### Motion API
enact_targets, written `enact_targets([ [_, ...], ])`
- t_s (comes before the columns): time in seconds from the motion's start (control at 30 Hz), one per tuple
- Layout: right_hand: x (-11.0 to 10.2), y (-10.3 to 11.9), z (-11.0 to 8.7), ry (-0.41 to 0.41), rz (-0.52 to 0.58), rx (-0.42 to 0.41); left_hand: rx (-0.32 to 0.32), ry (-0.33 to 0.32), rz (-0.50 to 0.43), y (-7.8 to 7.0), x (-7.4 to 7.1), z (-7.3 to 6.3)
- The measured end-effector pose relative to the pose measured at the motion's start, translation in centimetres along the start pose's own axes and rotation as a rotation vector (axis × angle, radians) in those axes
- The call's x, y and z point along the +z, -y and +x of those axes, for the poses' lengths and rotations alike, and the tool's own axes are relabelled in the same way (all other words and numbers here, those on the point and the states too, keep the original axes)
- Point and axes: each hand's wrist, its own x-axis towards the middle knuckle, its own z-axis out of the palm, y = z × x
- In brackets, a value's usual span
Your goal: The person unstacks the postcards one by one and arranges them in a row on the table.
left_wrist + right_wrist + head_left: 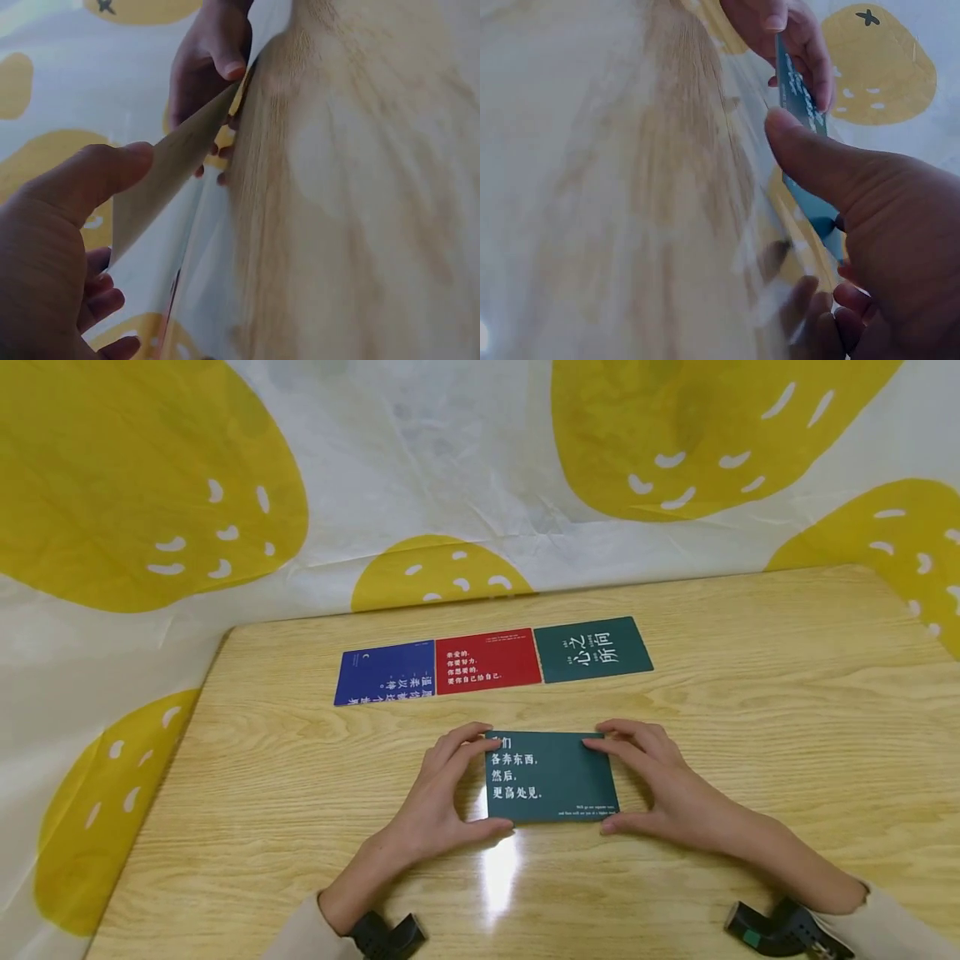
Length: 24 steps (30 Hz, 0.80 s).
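Note:
A dark green card with white lettering is held between both hands, raised off the tabletop in the wrist views. My left hand grips its left end, thumb at the near edge and fingers at the far corner. On the right end my right hand holds it the same way. In the left wrist view the card shows its plain back; the right wrist view shows the green face of the card. Beyond the hands lie a blue card, a red card and another green card, side by side in a row.
The wooden table has a glossy surface with a bright reflection near the held card. A white cloth with yellow fruit shapes hangs behind the table and along its left side. Dark devices are strapped at both wrists.

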Motion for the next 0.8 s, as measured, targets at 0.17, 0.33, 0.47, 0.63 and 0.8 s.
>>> enact_targets([
  [0.17, -0.6, -0.1, -0.1, 0.011, -0.016, 0.024, 0.022, -0.037, -0.008, -0.4, -0.1, 0.6],
  [0.33, -1.7, -0.3, -0.1, -0.002, -0.028, 0.013, 0.049, -0.059, -0.006, -1.1, -0.3, 1.6],
  [0.47, -2.9, -0.9, 0.0, -0.031, -0.032, -0.019, 0.052, -0.057, 0.005, -1.5, 0.0, 2.6],
  [0.63, -4.5, -2.1, 0.0, -0.053, -0.044, -0.045, 0.069, -0.042, 0.062, -2.3, 0.5, 4.1],
  [0.8, -6.2, -3.3, -0.3, -0.057, -0.052, -0.041, 0.103, -0.027, 0.177, -3.0, 1.2, 5.8],
])
